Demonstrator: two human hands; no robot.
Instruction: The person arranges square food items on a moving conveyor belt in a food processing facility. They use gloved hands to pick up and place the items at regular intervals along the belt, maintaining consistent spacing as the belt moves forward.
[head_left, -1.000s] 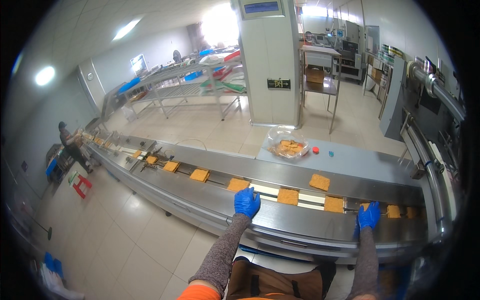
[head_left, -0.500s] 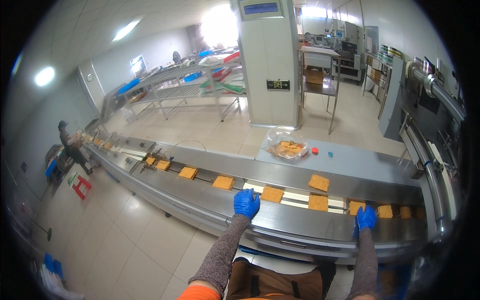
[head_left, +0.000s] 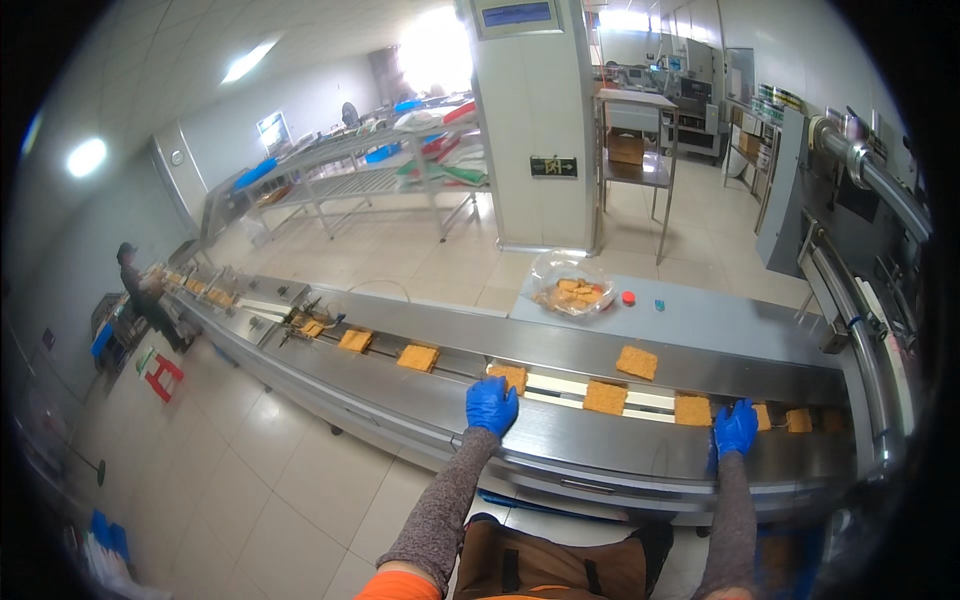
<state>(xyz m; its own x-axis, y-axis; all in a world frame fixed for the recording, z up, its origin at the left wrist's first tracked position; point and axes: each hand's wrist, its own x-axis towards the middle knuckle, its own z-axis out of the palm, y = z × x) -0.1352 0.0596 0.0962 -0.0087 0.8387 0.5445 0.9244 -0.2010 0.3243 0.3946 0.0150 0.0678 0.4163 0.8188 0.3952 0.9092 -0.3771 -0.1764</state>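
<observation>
My blue-gloved left hand (head_left: 491, 408) rests on the conveyor (head_left: 538, 435) beside an orange, crumb-textured square piece (head_left: 510, 374), its fingers bent but apart. My blue-gloved right hand (head_left: 736, 428) is open at the channel, fingers over or beside another piece (head_left: 762, 416); contact is unclear. More pieces lie spaced along the channel, including two (head_left: 605, 398) (head_left: 693, 410) between my hands. A loose piece (head_left: 637, 362) sits on the steel deck behind the channel.
A clear bag of pieces (head_left: 572, 290), a red cap (head_left: 628, 298) and a small blue item lie on a grey table (head_left: 720, 320). A machine (head_left: 860, 330) borders the right. A co-worker (head_left: 148, 300) stands at the far left near a red stool (head_left: 163, 379).
The pieces in the channel have shifted along the conveyor. My hands have stayed almost in place, the right one moving slightly. The loose piece has stayed put.
</observation>
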